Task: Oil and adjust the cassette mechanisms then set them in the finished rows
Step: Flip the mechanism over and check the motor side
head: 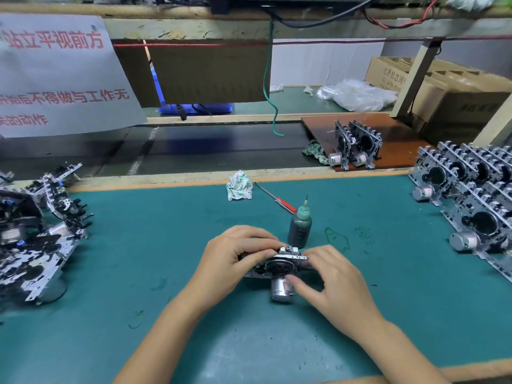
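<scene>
Both hands on one cassette mechanism (277, 266), centre of frame, low on the green mat (138, 259)

Left hand (231, 257) grips its left end, fingers curled over the top; right hand (333, 281) pinches the right end, thumb by the motor can. Oil bottle (299, 228) upright just behind. Finished rows (471, 200) at right edge. Sign (58, 73) upper left, red characters, top line "站立平视前方"; carton (388, 76) upper right, print blurred
</scene>
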A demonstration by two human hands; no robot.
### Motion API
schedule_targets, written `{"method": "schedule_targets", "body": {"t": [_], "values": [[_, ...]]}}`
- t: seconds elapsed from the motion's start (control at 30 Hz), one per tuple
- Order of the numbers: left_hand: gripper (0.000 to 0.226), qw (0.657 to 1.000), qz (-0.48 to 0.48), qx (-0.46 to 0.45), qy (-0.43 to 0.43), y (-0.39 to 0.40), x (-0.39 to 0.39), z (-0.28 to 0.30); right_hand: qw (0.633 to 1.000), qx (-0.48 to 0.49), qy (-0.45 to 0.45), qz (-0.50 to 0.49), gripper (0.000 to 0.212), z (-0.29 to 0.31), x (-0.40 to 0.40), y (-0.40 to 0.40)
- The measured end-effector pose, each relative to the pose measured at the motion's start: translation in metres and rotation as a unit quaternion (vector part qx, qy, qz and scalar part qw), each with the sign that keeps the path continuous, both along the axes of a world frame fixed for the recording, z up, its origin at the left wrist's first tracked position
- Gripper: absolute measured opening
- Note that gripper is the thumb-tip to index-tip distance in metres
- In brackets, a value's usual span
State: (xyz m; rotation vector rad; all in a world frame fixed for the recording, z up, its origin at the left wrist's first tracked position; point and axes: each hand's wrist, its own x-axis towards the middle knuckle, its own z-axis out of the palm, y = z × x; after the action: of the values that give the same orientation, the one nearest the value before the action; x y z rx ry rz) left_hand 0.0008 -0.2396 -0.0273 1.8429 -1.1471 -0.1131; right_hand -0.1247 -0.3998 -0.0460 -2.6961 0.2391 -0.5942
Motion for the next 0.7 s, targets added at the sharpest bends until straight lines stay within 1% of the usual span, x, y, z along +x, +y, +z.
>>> {"method": "schedule_targets", "body": {"t": [0.1, 0.23, 0.27, 0.33, 0.4, 0.43, 0.47, 0.5, 0.57, 0.63, 0.7], "values": [[0.021, 1.000, 0.000, -0.001, -0.005, 0.000, 0.000, -0.001, 1.000, -0.012, -0.010, 0.005, 0.046, 0.001, -0.001, -0.005], [0.022, 1.000, -0.001, 0.001, -0.005, 0.001, 0.000, -0.001, 0.998, -0.041, 0.036, 0.039, 0.048, 0.000, 0.000, -0.005], [0.022, 1.000, 0.000, 0.003, -0.002, 0.001, 0.000, 0.000, 0.998, -0.041, 0.035, 0.040, 0.050, 0.001, 0.001, -0.005], [0.021, 1.000, -0.003, 0.013, 0.008, 0.001, 0.001, 0.001, 0.999, -0.027, -0.011, 0.035, 0.046, 0.005, 0.001, -0.006], [0.022, 1.000, -0.008, 0.020, 0.021, 0.002, 0.002, 0.003, 0.997, -0.001, -0.064, 0.035, 0.036, 0.013, 0.004, -0.006], [0.022, 0.999, -0.007, 0.019, 0.027, 0.004, 0.003, 0.004, 0.997, 0.001, -0.071, 0.037, 0.033, 0.018, 0.006, -0.005], [0.022, 0.999, -0.002, 0.016, 0.028, 0.006, 0.004, 0.005, 0.997, -0.018, -0.068, 0.039, 0.032, 0.024, 0.009, -0.005], [0.022, 1.000, 0.010, 0.013, 0.021, 0.009, 0.004, 0.007, 0.996, -0.053, -0.059, 0.042, 0.032, 0.030, 0.012, -0.004], [0.016, 0.998, 0.048, 0.018, -0.031, 0.016, 0.006, 0.010, 0.990, -0.117, -0.023, 0.070, 0.036, 0.038, 0.020, -0.006], [0.014, 0.992, 0.073, 0.033, -0.101, 0.020, 0.008, 0.014, 0.984, -0.138, 0.023, 0.114, 0.040, 0.045, 0.029, -0.010], [0.016, 0.983, 0.077, 0.055, -0.157, 0.021, 0.007, 0.019, 0.977, -0.143, 0.051, 0.151, 0.037, 0.049, 0.034, -0.012]]}}
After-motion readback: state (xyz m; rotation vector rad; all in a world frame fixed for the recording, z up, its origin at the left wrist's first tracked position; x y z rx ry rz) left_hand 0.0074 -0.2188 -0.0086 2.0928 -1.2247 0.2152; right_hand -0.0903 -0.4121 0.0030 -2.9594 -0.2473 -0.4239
